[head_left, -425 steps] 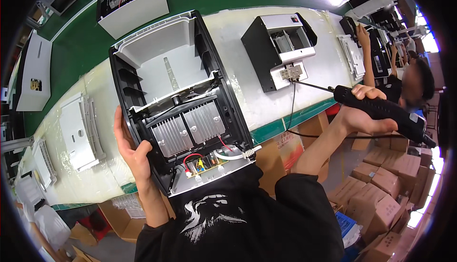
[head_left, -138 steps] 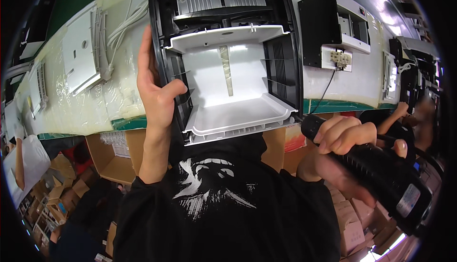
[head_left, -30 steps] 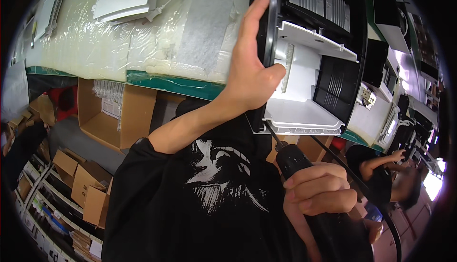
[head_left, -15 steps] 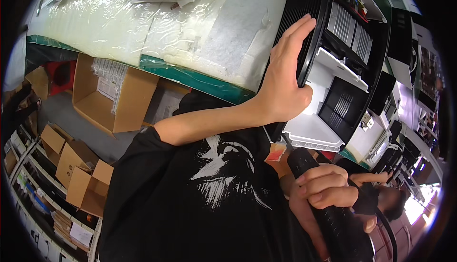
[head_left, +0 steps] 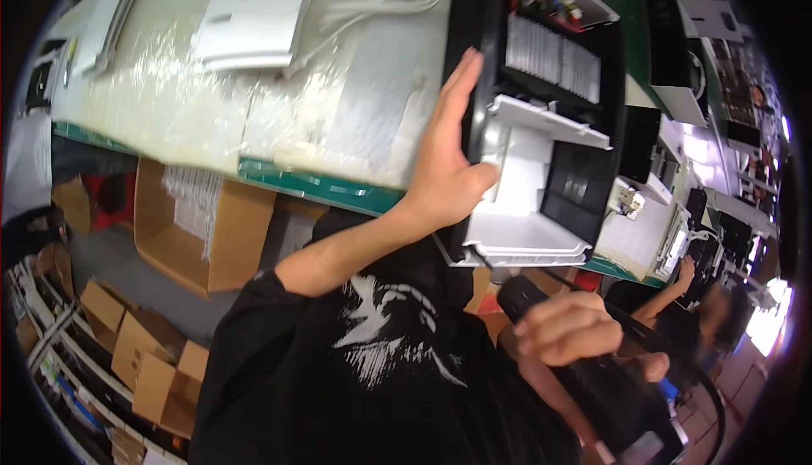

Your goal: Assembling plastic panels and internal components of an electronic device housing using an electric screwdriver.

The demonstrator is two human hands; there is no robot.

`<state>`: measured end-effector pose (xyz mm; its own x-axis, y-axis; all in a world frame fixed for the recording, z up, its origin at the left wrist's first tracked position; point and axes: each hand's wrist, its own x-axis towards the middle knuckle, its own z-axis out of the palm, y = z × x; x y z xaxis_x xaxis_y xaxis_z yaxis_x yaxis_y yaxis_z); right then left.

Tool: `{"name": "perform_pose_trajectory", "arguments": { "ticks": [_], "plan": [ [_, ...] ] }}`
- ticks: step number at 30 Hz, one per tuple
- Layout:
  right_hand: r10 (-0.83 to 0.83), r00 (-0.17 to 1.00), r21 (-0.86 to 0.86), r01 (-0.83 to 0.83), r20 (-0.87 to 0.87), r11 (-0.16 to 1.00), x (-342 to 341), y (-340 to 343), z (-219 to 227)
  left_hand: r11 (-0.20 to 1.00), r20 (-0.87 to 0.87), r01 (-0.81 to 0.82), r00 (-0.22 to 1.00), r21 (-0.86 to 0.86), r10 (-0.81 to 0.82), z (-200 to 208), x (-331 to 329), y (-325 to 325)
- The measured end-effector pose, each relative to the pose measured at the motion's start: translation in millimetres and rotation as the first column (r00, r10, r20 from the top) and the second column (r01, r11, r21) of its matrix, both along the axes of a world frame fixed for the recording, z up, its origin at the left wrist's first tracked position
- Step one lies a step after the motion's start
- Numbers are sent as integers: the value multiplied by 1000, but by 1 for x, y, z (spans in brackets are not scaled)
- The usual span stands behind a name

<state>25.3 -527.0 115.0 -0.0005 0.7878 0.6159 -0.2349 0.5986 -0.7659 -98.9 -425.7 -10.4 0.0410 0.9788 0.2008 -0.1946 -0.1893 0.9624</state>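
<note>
My left hand (head_left: 448,156) lies with stretched fingers along the left side of a black appliance housing (head_left: 468,30), its thumb over the near edge. The housing is open toward me. Inside it are a white tray-like compartment (head_left: 523,230), a block of silvery fins (head_left: 554,55) and, at the far end, coloured wires (head_left: 571,13). My right hand (head_left: 575,334) is wrapped round a black corded electric screwdriver (head_left: 520,296). Its thin bit points at the housing's near left corner; I cannot tell whether the tip sits in a screw.
White panels (head_left: 254,13) and a white cable (head_left: 381,13) lie on the plastic-covered bench (head_left: 203,118), left of the housing. Below its green edge (head_left: 313,182) stands an open cardboard box (head_left: 241,237). Further black and white units line the right, where another person's arm (head_left: 668,292) shows.
The whole view has shifted, so the housing appears further left and more of its far end shows. My left hand stays on its side; the screwdriver remains at the same corner.
</note>
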Motion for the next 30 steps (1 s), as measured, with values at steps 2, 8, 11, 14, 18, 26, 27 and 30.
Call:
{"name": "perform_pose_trajectory", "arguments": {
  "ticks": [2, 8, 11, 14, 18, 26, 27, 30],
  "plan": [
    [-26, 1000, -13, 26, 0, 1000, 19, 0, 7, 999, -62, -2, 998, -52, -1, -2, -6, 0],
    [-130, 783, -172, 30, -608, 985, 150, -14, 52, 992, -68, 81, 994, -97, -87, 6, -20, 1],
    [-632, 737, -495, 467, -239, 733, 225, -4, 22, 991, -66, 103, 992, -83, -108, 9, -19, 2],
    [-845, 470, -621, 750, 256, 229, 314, 6, -49, 992, -86, 108, 990, -67, -113, 10, -22, 4],
    [-848, 303, -486, 872, 435, 63, 384, 26, -123, 987, -112, 146, 982, -68, -153, 1, -52, 31],
    [-369, -12, -10, 998, 929, -57, 452, 34, -213, 940, -928, -63, 146, 337, 342, -44, -78, 125],
    [-403, 7, -27, 999, 915, -45, 447, 30, -215, 964, -955, -28, 130, 265, 266, -53, -79, 128],
    [-471, -62, 106, 992, 880, 67, 405, -2, -195, 992, -968, -29, 217, 124, 127, -35, -67, 95]
  ]
}}
